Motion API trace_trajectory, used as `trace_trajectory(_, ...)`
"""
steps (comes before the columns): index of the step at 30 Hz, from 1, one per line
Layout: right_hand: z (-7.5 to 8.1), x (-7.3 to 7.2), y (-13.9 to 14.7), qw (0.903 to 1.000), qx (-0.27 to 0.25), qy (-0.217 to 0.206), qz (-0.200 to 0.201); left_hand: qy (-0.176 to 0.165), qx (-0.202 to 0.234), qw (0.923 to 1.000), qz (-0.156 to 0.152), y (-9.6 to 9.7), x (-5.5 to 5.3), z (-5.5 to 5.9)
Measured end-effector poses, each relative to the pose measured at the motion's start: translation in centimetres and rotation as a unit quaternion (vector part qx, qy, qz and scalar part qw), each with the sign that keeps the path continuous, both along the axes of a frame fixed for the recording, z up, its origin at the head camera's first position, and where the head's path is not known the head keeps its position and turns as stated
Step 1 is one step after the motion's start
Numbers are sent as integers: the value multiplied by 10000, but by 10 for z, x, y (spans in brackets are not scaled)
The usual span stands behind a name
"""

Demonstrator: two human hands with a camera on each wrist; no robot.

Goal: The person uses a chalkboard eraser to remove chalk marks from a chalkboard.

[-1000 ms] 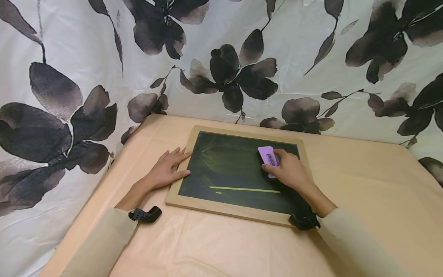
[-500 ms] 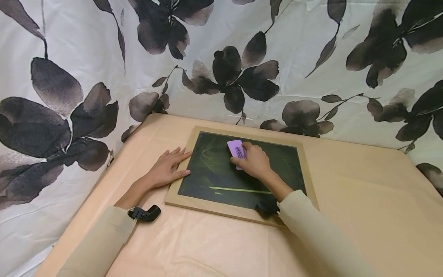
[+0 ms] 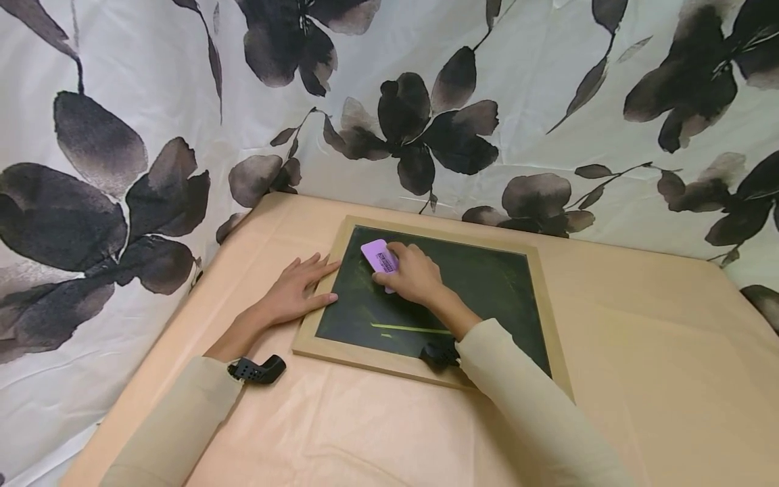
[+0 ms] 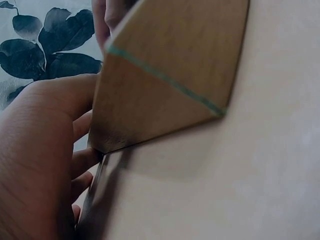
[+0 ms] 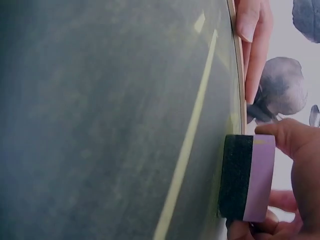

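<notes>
A chalkboard (image 3: pixel 475 297) in a pale wooden frame lies on the table. My right hand (image 3: pixel 415 272) grips a purple chalkboard eraser (image 3: pixel 379 257) between thumb and fingers. In the right wrist view the dark felt side of the eraser (image 5: pixel 247 177) sits against the board's surface. A yellow chalk line (image 3: pixel 410 329) runs across the lower board, partly behind the right forearm, with a short dash (image 3: pixel 386 335) under it. Fingers spread, my left hand (image 3: pixel 298 287) rests on the left side of the frame. The left wrist view shows the wooden frame corner (image 4: pixel 160 85) beside that hand.
A peach cloth (image 3: pixel 645 338) covers the table around the board. Behind and to the left hangs a white curtain (image 3: pixel 341 61) printed with dark flowers. Black wrist devices (image 3: pixel 258 370) are on both wrists.
My right hand has slid the eraser leftward across the board, from the right part to the upper left. The faint chalk smudges there are now largely covered or fainter. My left hand stays put.
</notes>
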State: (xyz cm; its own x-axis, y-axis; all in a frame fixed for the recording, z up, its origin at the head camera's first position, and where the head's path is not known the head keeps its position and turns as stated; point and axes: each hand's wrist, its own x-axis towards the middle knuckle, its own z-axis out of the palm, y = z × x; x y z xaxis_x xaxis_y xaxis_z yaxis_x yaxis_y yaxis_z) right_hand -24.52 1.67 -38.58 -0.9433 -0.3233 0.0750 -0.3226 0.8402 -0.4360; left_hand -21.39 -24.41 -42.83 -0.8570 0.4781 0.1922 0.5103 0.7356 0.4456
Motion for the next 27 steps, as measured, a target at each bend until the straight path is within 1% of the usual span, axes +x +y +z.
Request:
trace_trajectory(4,2,3,-3,9988,127,-145,456,-54,-2,10000,39,0,0,0)
trace_trajectory(10,6,8,-3,9944,282,-235,991,-41,29,10000,28,0,0,0)
trace_trajectory(18,7,12,6,9856,52,-390,1645,-72,199,9998,-9,2,-2,0)
trace_trajectory(23,10,13,10,9751,-70,-454,2170,-113,182,9998,57,2,-1,-2)
trace_trajectory(25,13,14,14,9728,-67,-453,2273,-110,192,9997,72,2,0,-1)
trace_trajectory(27,18,16,20,9730,-91,-429,2268,-83,175,9998,73,3,-1,0)
